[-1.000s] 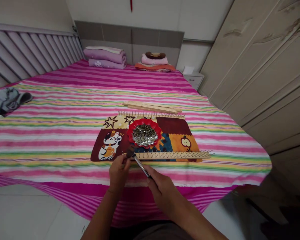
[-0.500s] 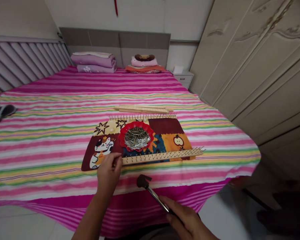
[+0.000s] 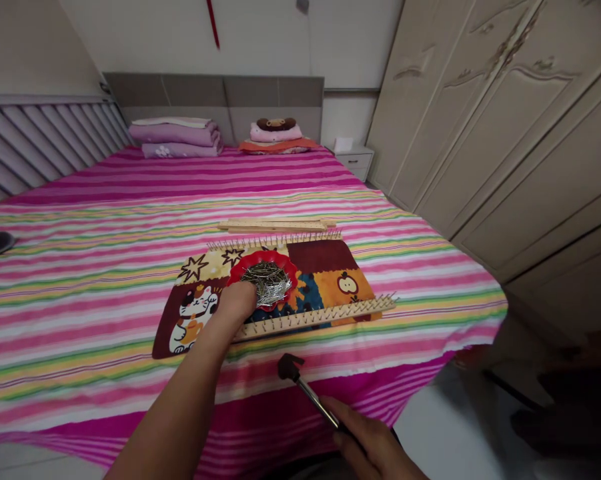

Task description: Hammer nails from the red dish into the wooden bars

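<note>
My left hand [image 3: 239,303] reaches over the near rim of a red scalloped bowl [image 3: 291,267] heaped with nails [image 3: 267,277]. Its fingers are hidden behind the back of the hand. Wrapped round the dark handle of a claw hammer [image 3: 307,392] is my right hand [image 3: 367,437], low at the front. The hammer's head hangs in front of the bed edge, apart from the wood. Just beyond it lies a wooden strip [image 3: 315,319] with a row of nails standing up along it, several leaning at the right end. Its left end is close to my left wrist.
Under the bowl is a patterned mat [image 3: 325,257]. Behind it lie another nail-studded strip [image 3: 275,241] and bare wooden strips [image 3: 277,225]. All rest on a striped bedspread [image 3: 80,280]. Folded bedding [image 3: 177,137] is at the headboard; a wardrobe [image 3: 470,127] stands right.
My left hand has left the near strip's left end and moved up and forward to the bowl. My right hand still holds the hammer in nearly the same place. The view has shifted slightly.
</note>
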